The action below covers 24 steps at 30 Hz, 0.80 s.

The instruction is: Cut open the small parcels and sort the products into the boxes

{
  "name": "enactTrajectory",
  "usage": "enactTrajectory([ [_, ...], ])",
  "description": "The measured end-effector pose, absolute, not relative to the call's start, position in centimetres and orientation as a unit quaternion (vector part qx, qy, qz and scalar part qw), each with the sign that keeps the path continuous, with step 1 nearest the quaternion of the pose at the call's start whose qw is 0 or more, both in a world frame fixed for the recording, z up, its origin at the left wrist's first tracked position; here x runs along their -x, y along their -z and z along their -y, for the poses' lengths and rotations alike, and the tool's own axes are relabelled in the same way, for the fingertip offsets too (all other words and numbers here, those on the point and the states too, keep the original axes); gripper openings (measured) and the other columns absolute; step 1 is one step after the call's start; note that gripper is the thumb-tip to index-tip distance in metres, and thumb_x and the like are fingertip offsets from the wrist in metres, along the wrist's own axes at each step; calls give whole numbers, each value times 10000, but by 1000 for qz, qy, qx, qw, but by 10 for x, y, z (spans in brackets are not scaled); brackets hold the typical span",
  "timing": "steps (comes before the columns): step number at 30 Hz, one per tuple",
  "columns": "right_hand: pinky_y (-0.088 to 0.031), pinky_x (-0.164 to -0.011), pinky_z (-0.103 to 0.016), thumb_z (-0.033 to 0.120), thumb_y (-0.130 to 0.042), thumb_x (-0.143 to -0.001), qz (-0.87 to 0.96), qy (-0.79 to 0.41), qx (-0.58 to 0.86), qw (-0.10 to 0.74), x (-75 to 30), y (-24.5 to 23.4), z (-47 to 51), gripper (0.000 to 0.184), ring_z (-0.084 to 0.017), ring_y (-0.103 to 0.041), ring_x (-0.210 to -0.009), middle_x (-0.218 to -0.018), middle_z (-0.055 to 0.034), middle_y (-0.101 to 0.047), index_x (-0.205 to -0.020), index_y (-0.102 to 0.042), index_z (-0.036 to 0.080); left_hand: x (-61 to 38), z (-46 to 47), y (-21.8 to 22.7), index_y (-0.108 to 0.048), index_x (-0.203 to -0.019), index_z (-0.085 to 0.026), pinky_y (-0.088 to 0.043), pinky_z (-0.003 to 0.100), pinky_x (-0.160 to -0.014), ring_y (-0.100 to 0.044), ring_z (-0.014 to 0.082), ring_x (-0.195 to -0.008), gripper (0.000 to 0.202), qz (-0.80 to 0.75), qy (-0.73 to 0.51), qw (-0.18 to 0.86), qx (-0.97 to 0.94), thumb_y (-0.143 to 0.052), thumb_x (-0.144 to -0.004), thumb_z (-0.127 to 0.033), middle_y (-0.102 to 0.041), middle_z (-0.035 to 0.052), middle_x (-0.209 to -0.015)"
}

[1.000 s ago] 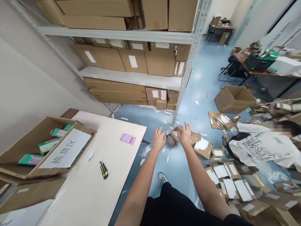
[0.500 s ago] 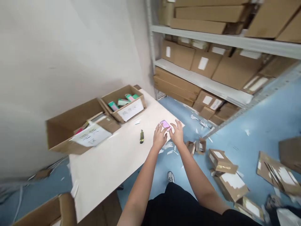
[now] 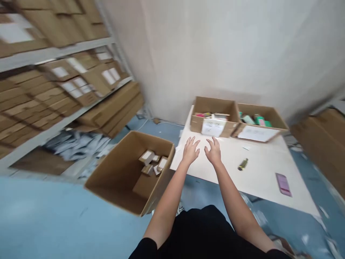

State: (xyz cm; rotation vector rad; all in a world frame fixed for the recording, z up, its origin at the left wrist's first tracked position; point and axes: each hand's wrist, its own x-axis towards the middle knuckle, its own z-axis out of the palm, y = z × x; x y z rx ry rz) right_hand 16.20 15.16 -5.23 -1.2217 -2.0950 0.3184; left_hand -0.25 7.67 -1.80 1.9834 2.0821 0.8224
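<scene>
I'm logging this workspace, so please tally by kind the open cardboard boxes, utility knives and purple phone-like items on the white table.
Open cardboard boxes: 2
Utility knife: 1
Purple phone-like item: 1
Total: 4

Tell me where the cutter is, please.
In the head view's right half, the cutter lies on the table between the right hand and the purple item.

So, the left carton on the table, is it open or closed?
Open: nothing covers the top of the carton, so pink and pale items show inside.
</scene>
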Motion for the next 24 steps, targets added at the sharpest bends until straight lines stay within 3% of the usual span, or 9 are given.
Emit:
enactTrajectory([
  [9,-399,-1204,-546,264,-578,-928,932,-202,233,189,98,61,-100,582,-328,-352,-1518,-1644,-142,-380,-1507,-530,228,244,80,56,-547,-1485,-234,-356,503,-1258,-385,316,-1519,561,-874,-270,33,-402,-639,-933,-280,-466,124,-1620],
  [15,-379,-1227,-525,265,-568,-943,954,-235,145,117,197,90,-101,600,-320,-338,-1529,-1648,-155,-372,-1536,-504,203,299,118,98,-563,-1471,-226,-379,470,-1252,-420,308,-1493,556,-919,-260,49,-293,-644,-924,-283,-494,120,-1594],
  [24,-390,-1217,-497,229,-565,-933,959,-259,115,23,293,166,-149,658,-313,-350,-1515,-1642,-125,-385,-1581,-451,242,344,85,165,-544,-1489,-271,-397,474,-1239,-430,306,-1492,584,-936,-234,131,-227,-643,-913,-270,-477,89,-1615],
])
